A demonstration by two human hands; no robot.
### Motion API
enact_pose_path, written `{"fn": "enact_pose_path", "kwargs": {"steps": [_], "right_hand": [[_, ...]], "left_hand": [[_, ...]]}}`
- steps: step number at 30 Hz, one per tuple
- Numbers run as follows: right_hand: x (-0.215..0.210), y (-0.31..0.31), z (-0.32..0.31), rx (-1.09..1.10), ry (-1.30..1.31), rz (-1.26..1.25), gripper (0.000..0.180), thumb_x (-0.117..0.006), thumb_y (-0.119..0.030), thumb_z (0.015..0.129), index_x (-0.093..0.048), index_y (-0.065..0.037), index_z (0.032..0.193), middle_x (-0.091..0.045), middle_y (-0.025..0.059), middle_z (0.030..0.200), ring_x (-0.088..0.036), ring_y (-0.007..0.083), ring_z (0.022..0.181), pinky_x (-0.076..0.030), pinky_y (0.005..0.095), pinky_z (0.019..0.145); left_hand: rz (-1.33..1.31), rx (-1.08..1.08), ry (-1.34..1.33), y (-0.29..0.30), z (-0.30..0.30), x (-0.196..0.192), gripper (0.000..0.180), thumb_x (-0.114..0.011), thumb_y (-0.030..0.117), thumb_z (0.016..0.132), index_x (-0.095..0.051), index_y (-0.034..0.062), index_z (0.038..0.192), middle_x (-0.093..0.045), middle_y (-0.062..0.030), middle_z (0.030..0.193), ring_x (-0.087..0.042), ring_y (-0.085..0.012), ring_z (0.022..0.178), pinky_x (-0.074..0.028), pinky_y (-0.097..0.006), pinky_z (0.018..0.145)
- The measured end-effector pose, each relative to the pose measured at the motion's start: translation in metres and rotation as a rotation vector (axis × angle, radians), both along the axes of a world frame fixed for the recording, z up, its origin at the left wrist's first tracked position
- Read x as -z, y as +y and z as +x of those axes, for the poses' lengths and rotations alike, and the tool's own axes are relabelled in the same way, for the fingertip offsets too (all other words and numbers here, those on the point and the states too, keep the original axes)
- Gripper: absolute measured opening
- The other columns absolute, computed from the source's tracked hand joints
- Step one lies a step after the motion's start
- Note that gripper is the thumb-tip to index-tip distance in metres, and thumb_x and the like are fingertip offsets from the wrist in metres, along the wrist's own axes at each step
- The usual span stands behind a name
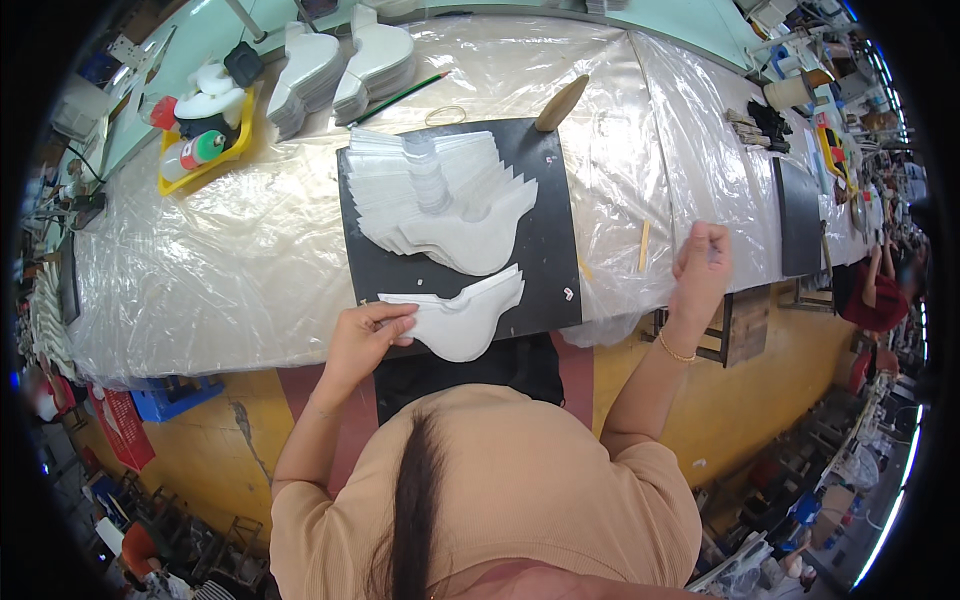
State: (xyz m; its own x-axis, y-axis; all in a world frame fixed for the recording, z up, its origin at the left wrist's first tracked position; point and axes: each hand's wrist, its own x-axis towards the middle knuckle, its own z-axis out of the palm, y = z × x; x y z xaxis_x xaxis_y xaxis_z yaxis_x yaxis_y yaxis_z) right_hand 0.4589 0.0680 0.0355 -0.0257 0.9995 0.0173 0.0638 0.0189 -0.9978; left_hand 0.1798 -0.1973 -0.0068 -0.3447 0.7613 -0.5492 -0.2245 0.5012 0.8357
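Note:
Between the thumb and fingers of my left hand (pixel 372 335) is the left end of a white curved fabric piece (pixel 462 322). The piece lies at the near edge of a black mat (pixel 548 290). Beyond it on the mat, a fanned stack of similar white pieces (pixel 470 235) spreads out in overlapping layers. My right hand (pixel 704 262) is raised to the right of the mat, apart from the pieces. Its fingers are curled closed, and whatever may be in them is too small or hidden to make out.
A pointed wooden tool (pixel 563 103) stands at the mat's far right corner. Two more white stacks (pixel 303 75), a green pencil (pixel 398 99) and a yellow basket (pixel 240 150) with bottles sit at the far left. A yellow strip (pixel 643 246) lies on the plastic-covered table (pixel 230 270).

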Motion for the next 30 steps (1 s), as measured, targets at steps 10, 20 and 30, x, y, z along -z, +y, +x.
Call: {"fn": "enact_pose_path", "kwargs": {"steps": [10, 20, 30], "right_hand": [[0.018, -0.032, -0.048, -0.187, -0.272, 0.121, 0.022, -0.072, -0.02, 0.087, -0.058, -0.004, 0.079, -0.054, -0.0024, 0.07, -0.046, 0.0076, 0.066, -0.041, 0.0241, 0.061], [0.028, -0.095, -0.13, -0.702, -0.269, 0.3, 0.017, -0.074, -0.011, 0.08, -0.064, -0.001, 0.09, -0.061, 0.009, 0.084, -0.06, 0.0211, 0.074, -0.047, 0.0298, 0.067], [0.023, -0.106, -0.145, -0.717, -0.236, 0.31, 0.033, -0.082, -0.017, 0.07, -0.064, -0.003, 0.095, -0.062, 0.0094, 0.095, -0.062, 0.0241, 0.088, -0.05, 0.0325, 0.076]], "left_hand": [[0.238, 0.034, 1.193, 0.048, -0.017, 0.014, 0.06, -0.086, 0.024, 0.064, -0.064, 0.007, 0.117, -0.05, -0.0119, 0.103, -0.048, -0.029, 0.092, -0.042, -0.038, 0.081], [0.281, -0.129, 0.388, 0.061, -0.016, 0.007, 0.028, -0.07, 0.012, 0.086, -0.063, -0.0005, 0.11, -0.064, -0.0103, 0.089, -0.064, -0.0181, 0.074, -0.052, -0.028, 0.064], [0.393, -0.205, -0.346, 0.054, -0.014, 0.002, 0.017, -0.062, 0.012, 0.094, -0.058, -0.002, 0.102, -0.067, -0.0135, 0.09, -0.069, -0.0212, 0.082, -0.059, -0.031, 0.072]]}}
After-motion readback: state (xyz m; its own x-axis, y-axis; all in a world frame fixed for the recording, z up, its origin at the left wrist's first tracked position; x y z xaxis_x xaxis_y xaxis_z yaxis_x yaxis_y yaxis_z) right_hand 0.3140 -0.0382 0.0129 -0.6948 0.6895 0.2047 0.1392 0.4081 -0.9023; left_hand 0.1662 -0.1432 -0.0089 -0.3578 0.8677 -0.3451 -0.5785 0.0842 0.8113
